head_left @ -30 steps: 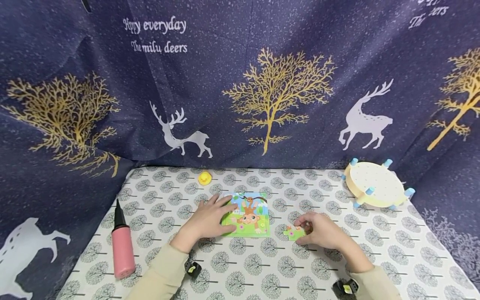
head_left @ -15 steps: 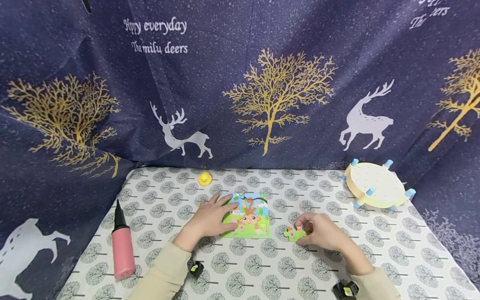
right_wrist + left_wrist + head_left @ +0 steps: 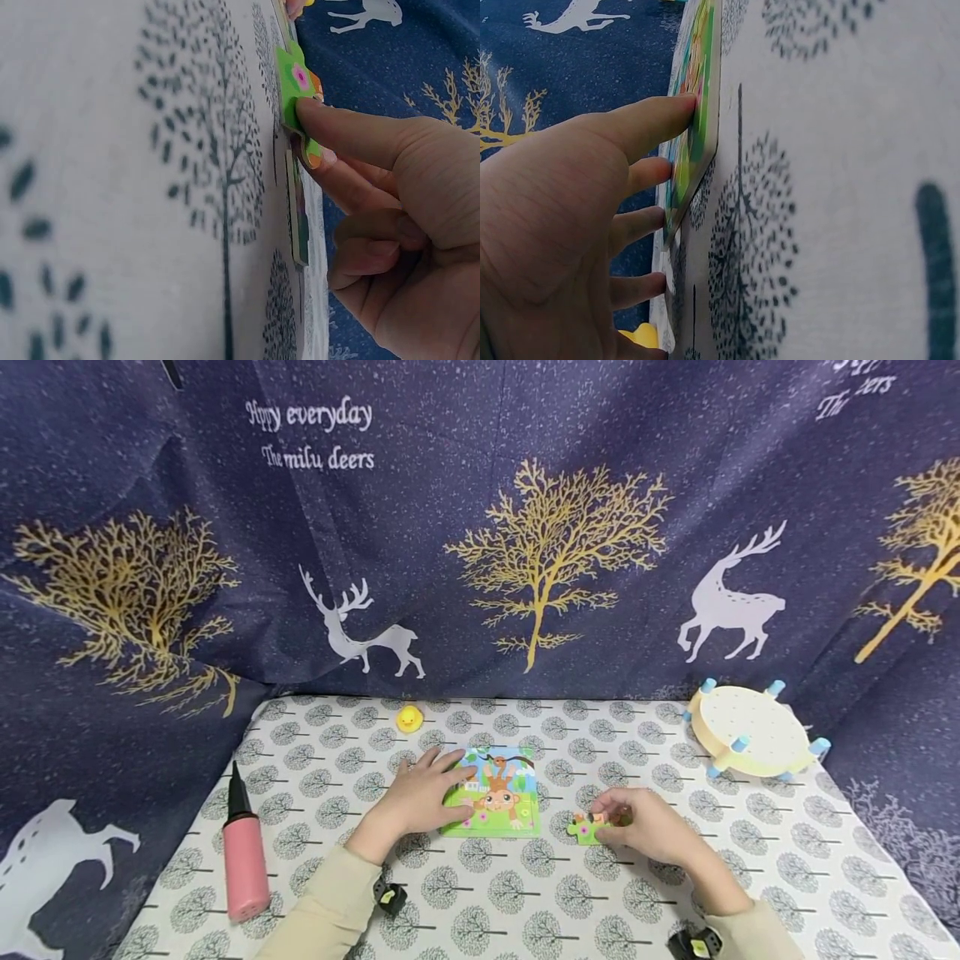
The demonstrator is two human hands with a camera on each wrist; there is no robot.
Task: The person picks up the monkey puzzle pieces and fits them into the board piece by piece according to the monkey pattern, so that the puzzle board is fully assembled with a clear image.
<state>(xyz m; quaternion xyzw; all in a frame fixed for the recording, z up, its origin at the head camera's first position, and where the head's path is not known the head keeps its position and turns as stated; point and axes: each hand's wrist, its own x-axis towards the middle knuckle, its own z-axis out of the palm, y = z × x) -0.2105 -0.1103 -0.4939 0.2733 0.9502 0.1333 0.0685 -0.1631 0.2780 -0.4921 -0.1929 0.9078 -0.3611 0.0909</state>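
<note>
Hands are working at a bench (image 3: 525, 902) covered in a tree-print cloth, below a dark blue curtain (image 3: 480, 527) reading "Happy everyday" and "The milu deers" in white script.

Left hand (image 3: 420, 797), reaching forward out of a beige sleeve (image 3: 322, 914), is lying flat with straight, spread fingers (image 3: 641, 124) pressing on the left edge of a monkey puzzle (image 3: 497, 791), which is lying flat at the bench's centre. Nothing is being gripped.

Right hand (image 3: 645, 825), coming in from the lower right, is pinching a green piece (image 3: 585, 828) between thumb and forefinger, the other fingers curled beneath. In the right wrist view, the piece (image 3: 298, 97), showing a pink flower, is being held against the cloth just beside the puzzle's right edge. A second piece (image 3: 298, 210) is lying under the fingers.

A pink pump (image 3: 243, 856) is standing upright at the bench's left edge. A yellow duck (image 3: 408, 718) is sitting near the curtain behind the puzzle, and a round cream board (image 3: 750, 731) with blue pegs is tilting at the far right corner.
</note>
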